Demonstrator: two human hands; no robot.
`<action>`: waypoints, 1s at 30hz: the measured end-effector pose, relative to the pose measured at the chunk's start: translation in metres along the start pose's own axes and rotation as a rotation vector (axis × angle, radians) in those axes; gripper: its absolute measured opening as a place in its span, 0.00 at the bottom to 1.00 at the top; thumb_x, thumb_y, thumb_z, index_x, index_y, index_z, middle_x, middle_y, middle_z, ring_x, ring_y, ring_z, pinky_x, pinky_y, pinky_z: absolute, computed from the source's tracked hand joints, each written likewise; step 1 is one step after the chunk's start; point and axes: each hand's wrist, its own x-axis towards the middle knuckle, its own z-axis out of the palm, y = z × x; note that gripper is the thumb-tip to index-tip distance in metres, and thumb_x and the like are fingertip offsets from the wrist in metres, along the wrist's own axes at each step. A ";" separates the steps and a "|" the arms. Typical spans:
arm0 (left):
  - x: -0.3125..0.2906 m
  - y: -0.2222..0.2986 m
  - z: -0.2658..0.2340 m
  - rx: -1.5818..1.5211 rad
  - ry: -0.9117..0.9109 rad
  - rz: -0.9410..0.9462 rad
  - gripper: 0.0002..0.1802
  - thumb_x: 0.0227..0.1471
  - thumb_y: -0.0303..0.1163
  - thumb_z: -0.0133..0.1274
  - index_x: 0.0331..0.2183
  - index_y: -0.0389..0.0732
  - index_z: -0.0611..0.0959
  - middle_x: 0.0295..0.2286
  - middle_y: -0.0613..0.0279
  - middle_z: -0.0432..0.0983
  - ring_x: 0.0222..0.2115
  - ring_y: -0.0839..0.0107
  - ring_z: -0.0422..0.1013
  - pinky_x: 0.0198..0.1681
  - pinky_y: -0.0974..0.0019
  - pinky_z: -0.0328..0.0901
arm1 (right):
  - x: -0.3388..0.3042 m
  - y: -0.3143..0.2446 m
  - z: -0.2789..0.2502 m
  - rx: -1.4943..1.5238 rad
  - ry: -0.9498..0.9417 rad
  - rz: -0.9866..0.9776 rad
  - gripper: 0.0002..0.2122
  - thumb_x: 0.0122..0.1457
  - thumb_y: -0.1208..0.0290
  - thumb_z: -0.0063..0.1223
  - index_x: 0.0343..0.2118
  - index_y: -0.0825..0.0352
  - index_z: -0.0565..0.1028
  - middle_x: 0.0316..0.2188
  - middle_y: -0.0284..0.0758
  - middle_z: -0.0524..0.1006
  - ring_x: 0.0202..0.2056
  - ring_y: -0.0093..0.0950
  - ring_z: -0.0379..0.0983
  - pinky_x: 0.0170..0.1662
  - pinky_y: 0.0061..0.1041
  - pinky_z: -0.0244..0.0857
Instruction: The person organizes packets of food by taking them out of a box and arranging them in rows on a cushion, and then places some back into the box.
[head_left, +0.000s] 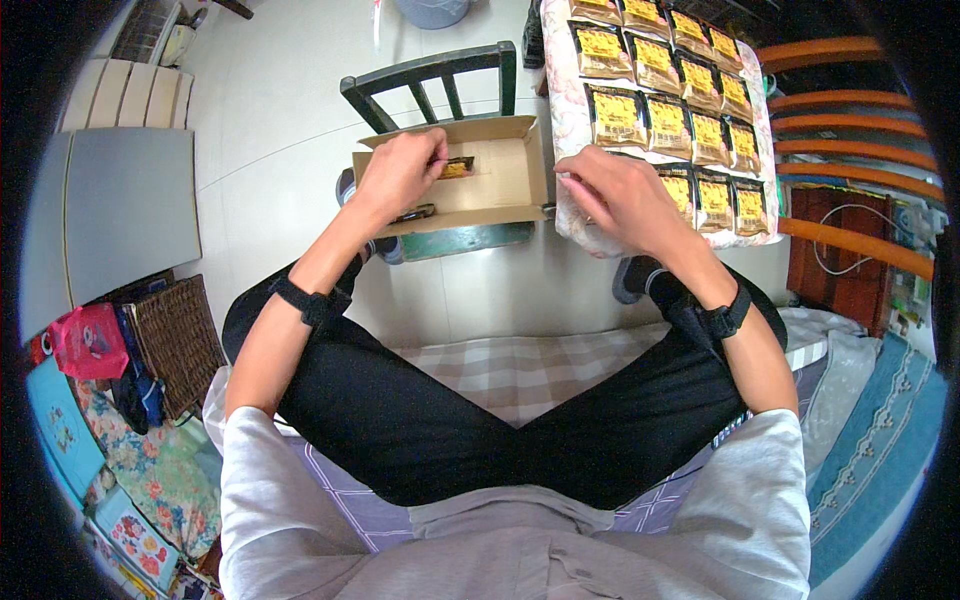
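Observation:
My left hand (pixel 400 170) is over an open cardboard box (pixel 505 185), its fingers closed in a pinch at the edge of a small black, gold and yellow packet (pixel 459 168). That packet shows narrow side up inside the box. Another dark packet (pixel 414 213) lies by the box's near wall, partly behind my left wrist. To the right, my right hand (pixel 625 195) hovers at the left edge of a table, fingers loosely bent and apart from the thumb, holding nothing visible. Beyond it, rows of matching packets (pixel 668 122) lie flat; my hand partly hides the nearest row.
The box rests on a dark green wooden chair (pixel 470 238). A floral cloth covers the packet table (pixel 590 235). An orange-brown slatted chair back (pixel 845 148) stands at the right. A grey-topped cabinet (pixel 130 210) and a wicker basket (pixel 180 345) are on the left.

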 end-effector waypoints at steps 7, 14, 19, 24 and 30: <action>0.008 0.006 0.010 -0.057 -0.044 0.049 0.02 0.50 0.22 0.53 0.31 0.36 0.77 0.26 0.48 0.77 0.32 0.49 0.76 0.36 0.51 0.69 | -0.001 -0.001 -0.006 -0.048 -0.008 0.009 0.06 0.62 0.70 0.53 0.38 0.66 0.75 0.32 0.41 0.75 0.32 0.42 0.75 0.35 0.38 0.71; 0.009 0.000 0.030 -0.088 -0.152 0.044 0.03 0.46 0.22 0.56 0.26 0.35 0.77 0.25 0.46 0.77 0.31 0.47 0.76 0.35 0.52 0.69 | -0.005 0.000 -0.009 -0.059 -0.003 0.000 0.06 0.62 0.70 0.53 0.38 0.66 0.75 0.32 0.40 0.75 0.32 0.41 0.76 0.35 0.37 0.71; 0.002 0.000 0.038 0.048 -0.243 0.041 0.03 0.45 0.22 0.57 0.24 0.35 0.78 0.26 0.44 0.78 0.30 0.46 0.76 0.33 0.50 0.69 | -0.005 -0.001 -0.011 -0.054 0.004 -0.009 0.05 0.62 0.71 0.53 0.37 0.66 0.74 0.30 0.40 0.74 0.31 0.41 0.75 0.34 0.37 0.71; 0.000 -0.004 0.048 0.108 -0.300 0.016 0.02 0.45 0.22 0.56 0.24 0.37 0.79 0.26 0.45 0.78 0.30 0.46 0.77 0.33 0.51 0.70 | -0.005 -0.002 -0.011 -0.048 -0.003 -0.007 0.04 0.62 0.72 0.53 0.37 0.66 0.74 0.30 0.40 0.73 0.31 0.41 0.75 0.34 0.37 0.71; 0.002 -0.008 0.055 0.122 -0.354 0.029 0.01 0.45 0.23 0.56 0.24 0.39 0.81 0.27 0.46 0.79 0.31 0.47 0.77 0.35 0.52 0.72 | -0.005 -0.002 -0.012 -0.063 -0.009 -0.020 0.05 0.61 0.72 0.53 0.37 0.65 0.74 0.30 0.40 0.73 0.31 0.40 0.75 0.34 0.37 0.70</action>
